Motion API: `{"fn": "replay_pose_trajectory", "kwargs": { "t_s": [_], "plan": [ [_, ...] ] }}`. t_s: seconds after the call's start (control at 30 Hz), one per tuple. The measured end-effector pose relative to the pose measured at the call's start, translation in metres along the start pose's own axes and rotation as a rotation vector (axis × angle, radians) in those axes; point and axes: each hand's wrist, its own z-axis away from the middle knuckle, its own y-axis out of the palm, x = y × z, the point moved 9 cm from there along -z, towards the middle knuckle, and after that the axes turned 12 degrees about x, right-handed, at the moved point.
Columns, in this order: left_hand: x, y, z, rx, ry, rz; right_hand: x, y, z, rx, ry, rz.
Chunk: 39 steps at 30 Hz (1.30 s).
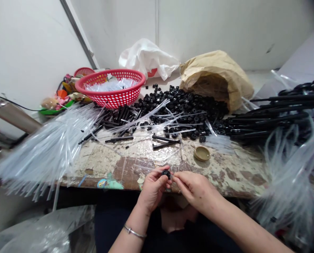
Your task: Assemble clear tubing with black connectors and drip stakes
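Observation:
At the front edge of the worn table (151,160), my left hand (155,186) pinches a small round black plastic cap (165,173) between thumb and fingers. My right hand (192,188) is closed beside it, thumb and forefinger pressed on the end of a thin clear tube (172,176) that meets the cap's right side. How far the tube goes into the cap I cannot tell. A small round dish (202,153) with liquid-looking contents stands just beyond my right hand. Short black tubes (164,142) lie beyond my left hand.
A heap of black caps (183,102) spreads below an open brown paper bag (217,75). Clear tubes (48,144) overhang the edge at left, and more clear tubes (291,175) hang at right below long black tubes (278,116). A red basket (112,98) holds short clear pieces.

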Motion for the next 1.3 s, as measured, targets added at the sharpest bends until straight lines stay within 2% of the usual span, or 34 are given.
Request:
{"fn": "replay_pose_trajectory", "kwargs": {
  "t_s": [0.2, 0.37, 0.57, 0.67, 0.77, 0.87, 0.97, 1.13, 1.3],
  "plan": [
    [0.000, -0.001, -0.001, -0.004, -0.002, 0.025, -0.002, 0.004, -0.005, 0.036, -0.012, -0.073],
    [0.002, -0.004, -0.001, 0.006, -0.006, 0.021, -0.002, 0.005, -0.006, 0.014, -0.007, -0.066],
    [0.001, -0.005, 0.000, 0.013, 0.039, 0.010, -0.005, 0.009, -0.009, 0.069, -0.035, -0.210],
    [0.002, -0.002, 0.001, 0.040, 0.031, -0.016, -0.007, 0.005, -0.010, 0.117, -0.019, -0.227],
    [0.001, 0.000, 0.003, 0.055, 0.032, -0.026, -0.007, -0.009, -0.018, 0.093, -0.009, -0.190],
    [0.003, 0.000, 0.003, 0.068, 0.023, -0.008, -0.002, -0.020, -0.039, 0.068, -0.028, -0.121],
    [0.005, 0.001, 0.002, 0.094, 0.008, -0.010, -0.004, -0.022, -0.074, 0.048, -0.026, 0.037],
    [0.005, 0.005, 0.000, 0.150, 0.020, 0.027, -0.025, -0.013, -0.137, -0.001, 0.105, 0.350],
    [0.010, 0.003, 0.000, 0.144, -0.013, 0.043, -0.028, -0.001, -0.168, 0.029, 0.166, 0.466]
  ]
}}
